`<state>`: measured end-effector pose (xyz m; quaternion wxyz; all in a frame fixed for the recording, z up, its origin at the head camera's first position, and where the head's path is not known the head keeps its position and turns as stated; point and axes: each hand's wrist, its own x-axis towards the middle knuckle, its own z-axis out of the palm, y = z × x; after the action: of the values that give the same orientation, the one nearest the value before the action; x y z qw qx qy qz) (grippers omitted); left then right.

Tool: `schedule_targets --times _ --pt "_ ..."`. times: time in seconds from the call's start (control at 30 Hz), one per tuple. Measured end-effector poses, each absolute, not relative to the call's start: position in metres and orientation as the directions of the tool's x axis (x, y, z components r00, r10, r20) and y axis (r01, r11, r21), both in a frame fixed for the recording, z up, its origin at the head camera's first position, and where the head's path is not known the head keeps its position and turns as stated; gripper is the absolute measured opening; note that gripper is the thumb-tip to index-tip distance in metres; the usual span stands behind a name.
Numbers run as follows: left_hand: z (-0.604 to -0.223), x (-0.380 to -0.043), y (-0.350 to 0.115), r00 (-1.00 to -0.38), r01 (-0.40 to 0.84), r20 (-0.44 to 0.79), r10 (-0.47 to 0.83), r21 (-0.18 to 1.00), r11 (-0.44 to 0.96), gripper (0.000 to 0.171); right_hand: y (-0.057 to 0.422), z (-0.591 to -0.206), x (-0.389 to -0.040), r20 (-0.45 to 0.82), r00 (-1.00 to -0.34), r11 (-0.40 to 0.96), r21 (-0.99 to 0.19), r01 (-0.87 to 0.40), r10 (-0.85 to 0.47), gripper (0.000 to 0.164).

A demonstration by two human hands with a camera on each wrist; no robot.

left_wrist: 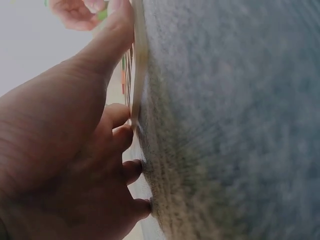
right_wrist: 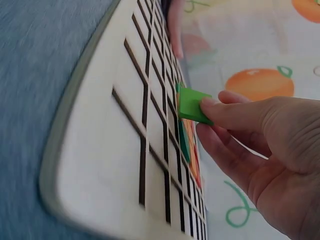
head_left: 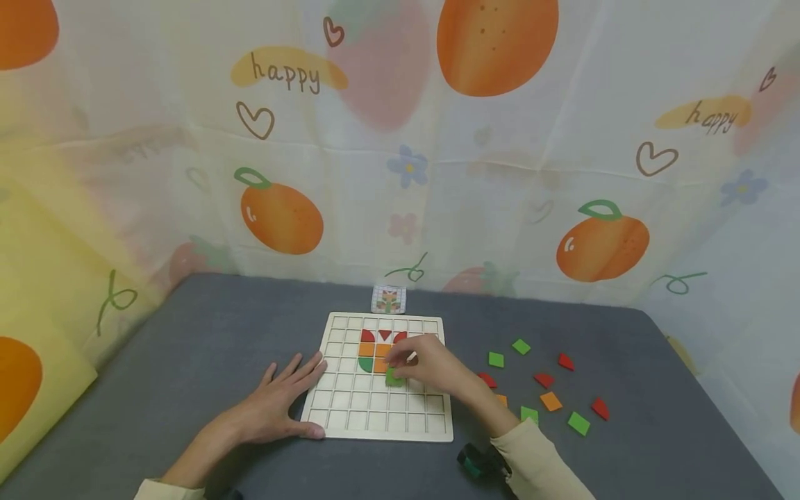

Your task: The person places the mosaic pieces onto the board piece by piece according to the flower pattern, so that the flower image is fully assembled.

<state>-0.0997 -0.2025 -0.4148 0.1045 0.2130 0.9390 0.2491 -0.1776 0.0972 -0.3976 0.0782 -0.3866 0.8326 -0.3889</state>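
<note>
My right hand (head_left: pixel 431 364) pinches a green square tile (right_wrist: pixel 192 104) between thumb and fingers, tilted close over the white grid board (head_left: pixel 350 420). On the board's upper middle, red pieces (head_left: pixel 367 336) form a row. Orange squares (head_left: pixel 366 349) lie below them, with a green rounded piece (head_left: pixel 365 364) at the left. Part of this pattern is hidden behind my right fingers. My left hand (head_left: pixel 271 406) rests along the board's left edge with fingers spread, its thumb at the near corner.
A small pattern card (head_left: pixel 388 300) lies just behind the board. To the right, loose green squares (head_left: pixel 578 423), red pieces (head_left: pixel 600 408) and orange squares (head_left: pixel 551 401) are scattered on the grey table (head_left: pixel 250 319). A dark object (head_left: pixel 476 461) sits by my right sleeve.
</note>
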Motion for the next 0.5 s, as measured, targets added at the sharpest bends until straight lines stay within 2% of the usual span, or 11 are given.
schedule_targets --times 0.23,0.5 --pt "-0.416 -0.100 -0.202 -0.892 0.331 -0.096 0.441 0.523 0.785 0.111 0.080 -0.398 -0.170 0.177 -0.684 0.390 -0.710 -0.587 -0.707 0.019" --pt "-0.415 -0.099 -0.202 -0.897 0.332 -0.084 0.435 0.523 0.785 0.111 0.071 -0.402 -0.166 0.177 -0.694 0.441 -0.657 -0.611 -0.698 0.016"
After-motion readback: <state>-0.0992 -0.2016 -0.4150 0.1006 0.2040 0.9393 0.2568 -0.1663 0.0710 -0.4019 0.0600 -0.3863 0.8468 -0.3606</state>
